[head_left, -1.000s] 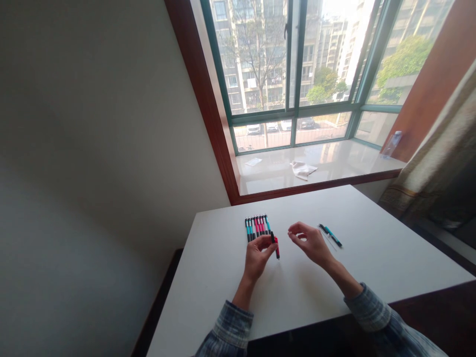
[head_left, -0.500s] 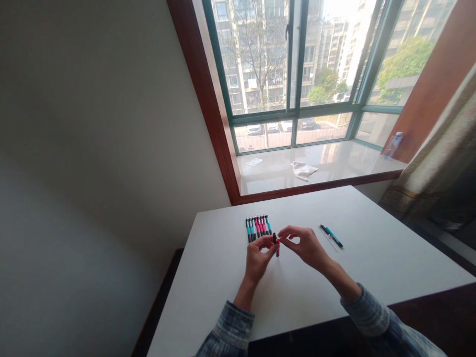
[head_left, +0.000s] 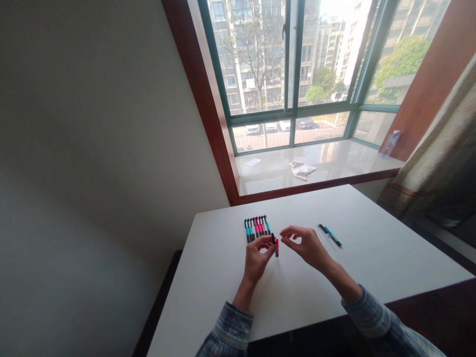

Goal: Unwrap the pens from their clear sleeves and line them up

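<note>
My left hand (head_left: 256,258) is closed, pinching a pink pen barrel (head_left: 277,243) with a dark lower end between thumb and fingers. A black pen piece (head_left: 273,238) stands up beside the barrel in the same grip. Just to the right, my right hand (head_left: 307,244) is curled with thumb and index finger drawn together; anything between those fingertips is too small to make out. Behind the left hand lies a neat row of teal, white and pink pens (head_left: 257,225), its near end partly covered by the fingers.
Right of my hands, a teal and black pen piece (head_left: 332,237) lies beside a thin pale rod (head_left: 328,239) on the white table (head_left: 372,248). Beyond the table, the window sill (head_left: 267,181) carries a crumpled white cloth (head_left: 303,170), a paper (head_left: 253,162) and a clear bottle (head_left: 390,144).
My right fingertips have drawn slightly away from the pink barrel, leaving a small gap. The left hand keeps its hold on the pen pieces. The whole view has shifted a little.
</note>
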Demonstrator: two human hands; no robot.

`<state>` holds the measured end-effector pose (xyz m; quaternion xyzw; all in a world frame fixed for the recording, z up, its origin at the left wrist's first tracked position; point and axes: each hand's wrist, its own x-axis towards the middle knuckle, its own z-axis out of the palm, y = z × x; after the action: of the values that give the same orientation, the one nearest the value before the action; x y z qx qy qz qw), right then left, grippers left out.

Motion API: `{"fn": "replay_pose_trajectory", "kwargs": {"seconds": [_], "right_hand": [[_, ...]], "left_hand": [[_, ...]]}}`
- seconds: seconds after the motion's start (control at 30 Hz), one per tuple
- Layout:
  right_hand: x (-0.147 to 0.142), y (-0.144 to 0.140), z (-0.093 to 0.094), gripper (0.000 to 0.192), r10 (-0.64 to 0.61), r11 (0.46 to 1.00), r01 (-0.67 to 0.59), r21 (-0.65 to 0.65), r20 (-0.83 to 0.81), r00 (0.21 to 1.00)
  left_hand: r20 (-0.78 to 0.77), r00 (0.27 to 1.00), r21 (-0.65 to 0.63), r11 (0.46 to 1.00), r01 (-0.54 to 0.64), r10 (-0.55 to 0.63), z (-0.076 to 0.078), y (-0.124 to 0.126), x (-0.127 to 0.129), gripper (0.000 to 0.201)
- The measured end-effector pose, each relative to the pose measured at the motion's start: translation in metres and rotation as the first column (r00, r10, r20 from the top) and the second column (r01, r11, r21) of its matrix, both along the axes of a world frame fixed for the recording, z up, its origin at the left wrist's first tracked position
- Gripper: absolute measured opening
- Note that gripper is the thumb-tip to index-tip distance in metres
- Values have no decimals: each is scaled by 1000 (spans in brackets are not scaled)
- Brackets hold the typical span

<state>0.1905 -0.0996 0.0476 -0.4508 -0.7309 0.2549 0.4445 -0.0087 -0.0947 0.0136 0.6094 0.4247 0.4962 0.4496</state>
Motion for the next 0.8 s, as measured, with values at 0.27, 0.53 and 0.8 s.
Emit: {"fn": "replay_pose_trajectory", "kwargs": {"seconds": [0.27,0.53,0.8], "right_hand": [[75,-4,-52,17,-382,918,394,31,332,863],[84,-16,-82,23,-359,916,397,-56,325,875],[73,-16,-74,33,-353,929,370,17,346,869]], "left_hand": [[-7,999,-24,999,-43,43,1,1,2,27],[-16,999,-23,999,-49,48,5,0,2,28],[-44,997,-8,998,-57,56,5,-1,2,27]]}}
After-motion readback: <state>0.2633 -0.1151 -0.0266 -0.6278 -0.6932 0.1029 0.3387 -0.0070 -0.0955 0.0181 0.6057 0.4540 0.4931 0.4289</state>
